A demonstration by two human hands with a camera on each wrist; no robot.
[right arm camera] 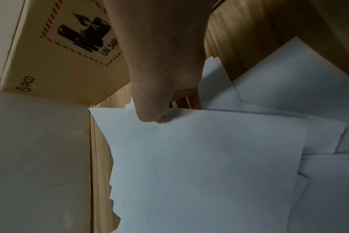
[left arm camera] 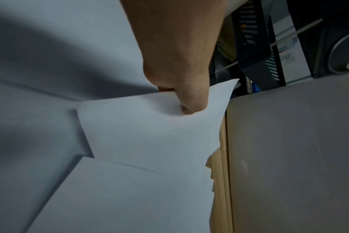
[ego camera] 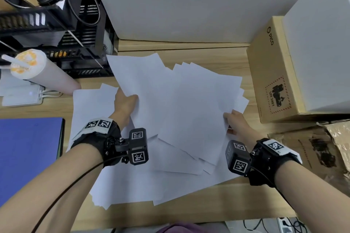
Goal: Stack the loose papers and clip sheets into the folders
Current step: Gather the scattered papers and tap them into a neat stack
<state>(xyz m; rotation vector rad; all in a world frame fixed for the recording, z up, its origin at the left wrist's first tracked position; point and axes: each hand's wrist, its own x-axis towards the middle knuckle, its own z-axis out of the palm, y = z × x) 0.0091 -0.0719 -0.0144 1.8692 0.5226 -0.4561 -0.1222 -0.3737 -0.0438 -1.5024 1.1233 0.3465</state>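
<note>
The wooden desk (ego camera: 189,212) runs under everything in front of me, with one white partition (ego camera: 180,2) standing along its far edge. Across the middle of the desk lies my spread of loose white papers (ego camera: 132,185), fanned and overlapping; there are too many hidden edges for me to count the sheets. On my right sits one tan cardboard box (ego camera: 272,73) printed PICO and UN 3481, with a white box (ego camera: 322,43) just beside it and crumpled brown packing paper (ego camera: 322,149) nearer me. At my left lies one blue folder (ego camera: 28,153), closed and flat, its right edge just beside the paper spread. Beyond it stands one black tiered tray rack (ego camera: 56,30) with cables draped above, then one white charger block (ego camera: 20,96), and one pale cup (ego camera: 37,68) with a single straw.

I am holding two batches of sheets off the pile. My left hand (ego camera: 126,104) pinches the near-left edge of one raised sheet (ego camera: 144,77), thumb on top and fingers curled beneath, as the left wrist view shows. My right hand (ego camera: 236,119) grips the right edge of a second raised batch (ego camera: 204,104), thumb pressed on top, fingers tucked under between several layers. The two batches overlap in the middle, above the sheets that lie on the desk.
</note>
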